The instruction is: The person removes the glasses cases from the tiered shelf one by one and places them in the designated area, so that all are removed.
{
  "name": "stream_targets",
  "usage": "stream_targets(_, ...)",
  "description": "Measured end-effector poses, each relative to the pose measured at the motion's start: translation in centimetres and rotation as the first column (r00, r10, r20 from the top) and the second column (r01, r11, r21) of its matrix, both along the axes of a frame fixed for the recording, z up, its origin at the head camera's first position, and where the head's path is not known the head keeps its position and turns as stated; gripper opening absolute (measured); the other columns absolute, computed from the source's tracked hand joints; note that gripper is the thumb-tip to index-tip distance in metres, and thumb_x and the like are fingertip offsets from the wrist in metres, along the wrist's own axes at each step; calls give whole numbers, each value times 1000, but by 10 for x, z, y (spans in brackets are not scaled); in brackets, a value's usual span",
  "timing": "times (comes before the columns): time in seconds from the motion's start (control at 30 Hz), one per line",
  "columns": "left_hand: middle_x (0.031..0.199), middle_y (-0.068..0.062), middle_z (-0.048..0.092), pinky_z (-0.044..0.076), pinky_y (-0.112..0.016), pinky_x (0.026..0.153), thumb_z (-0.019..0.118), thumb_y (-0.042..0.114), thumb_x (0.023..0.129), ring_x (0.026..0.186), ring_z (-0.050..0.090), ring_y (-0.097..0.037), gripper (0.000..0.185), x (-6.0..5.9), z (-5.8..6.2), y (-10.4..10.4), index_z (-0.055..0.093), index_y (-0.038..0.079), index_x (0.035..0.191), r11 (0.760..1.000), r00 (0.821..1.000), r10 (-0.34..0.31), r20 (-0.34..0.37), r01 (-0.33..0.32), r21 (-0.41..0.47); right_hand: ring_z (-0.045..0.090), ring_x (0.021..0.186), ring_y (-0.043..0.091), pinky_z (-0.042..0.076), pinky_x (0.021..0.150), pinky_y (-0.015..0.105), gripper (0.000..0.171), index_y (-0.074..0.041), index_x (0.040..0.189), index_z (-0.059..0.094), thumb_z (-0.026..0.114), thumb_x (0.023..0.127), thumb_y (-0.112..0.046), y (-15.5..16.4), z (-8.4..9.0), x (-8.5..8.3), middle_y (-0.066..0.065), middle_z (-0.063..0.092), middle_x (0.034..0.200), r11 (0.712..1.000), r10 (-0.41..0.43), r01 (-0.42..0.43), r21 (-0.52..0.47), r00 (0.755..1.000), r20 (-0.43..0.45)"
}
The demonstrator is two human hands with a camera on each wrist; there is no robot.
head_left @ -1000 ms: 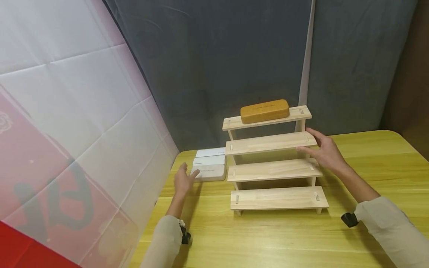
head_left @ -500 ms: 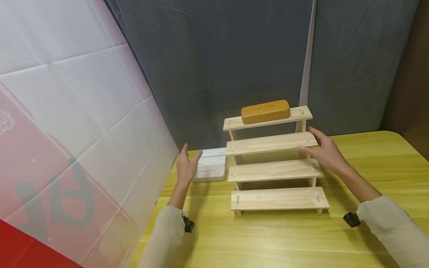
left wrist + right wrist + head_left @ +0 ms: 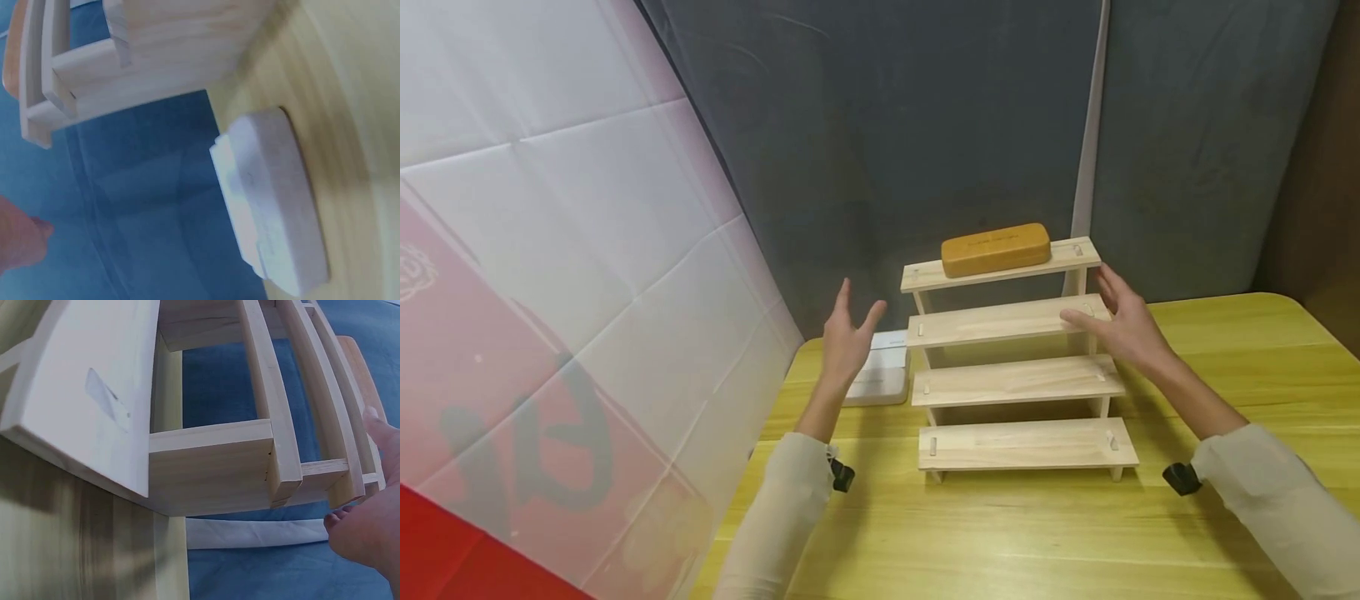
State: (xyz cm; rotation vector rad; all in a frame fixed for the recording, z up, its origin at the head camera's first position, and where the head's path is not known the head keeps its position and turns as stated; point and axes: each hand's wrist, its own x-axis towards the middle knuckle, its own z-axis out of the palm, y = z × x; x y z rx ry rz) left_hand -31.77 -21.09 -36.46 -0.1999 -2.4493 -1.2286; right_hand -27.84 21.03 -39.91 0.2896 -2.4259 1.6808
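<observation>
The head view looks forward and down across the worktop at the stepped wooden rack from moderate distance. The left wrist view sits close at the rack's left side, the right wrist view close at its right end; all three share the rack.

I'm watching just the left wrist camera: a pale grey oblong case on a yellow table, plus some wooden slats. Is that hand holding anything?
Observer: No. The left hand is raised with fingers spread, holding nothing, near the pale grey oblong case.
Operator: What are the slats?
Observer: A four-step pale wooden stand. The right hand is at the right end of its second step from the top.
Operator: Anything on it?
Observer: One orange-brown oblong case lies on the top step.
</observation>
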Motion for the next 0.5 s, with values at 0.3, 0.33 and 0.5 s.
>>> stream_targets(0.3, 173, -14, 27, 27, -46, 129, 68, 51, 103, 158, 29, -34, 95, -6, 19, 36, 16, 11, 171, 995, 995, -94, -26, 94, -26, 10, 162, 34, 15, 131, 50, 105, -14, 171, -2, 75, 102, -32, -2, 6, -9, 11, 5, 176, 999, -33, 31, -36, 998, -53)
stream_targets(0.33, 173, -14, 26, 27, -46, 129, 68, 51, 103, 158, 30, -34, 96, -6, 21, 39, 15, 11, 171, 994, 994, -105, -27, 104, -33, 10, 162, 34, 16, 131, 50, 104, -14, 171, -1, 75, 102, -32, -2, 6, -10, 12, 5, 176, 999, -36, 34, -37, 998, -58)
stream_targets(0.5, 174, -16, 25, 27, -44, 129, 71, 53, 100, 158, 29, -33, 104, -10, 28, 58, 9, 10, 171, 986, 987, -158, -28, 157, -55, 14, 161, 36, 19, 130, 51, 100, -15, 172, 3, 73, 103, -35, -5, 9, -14, 14, 10, 176, 998, -54, 50, -42, 995, -83)
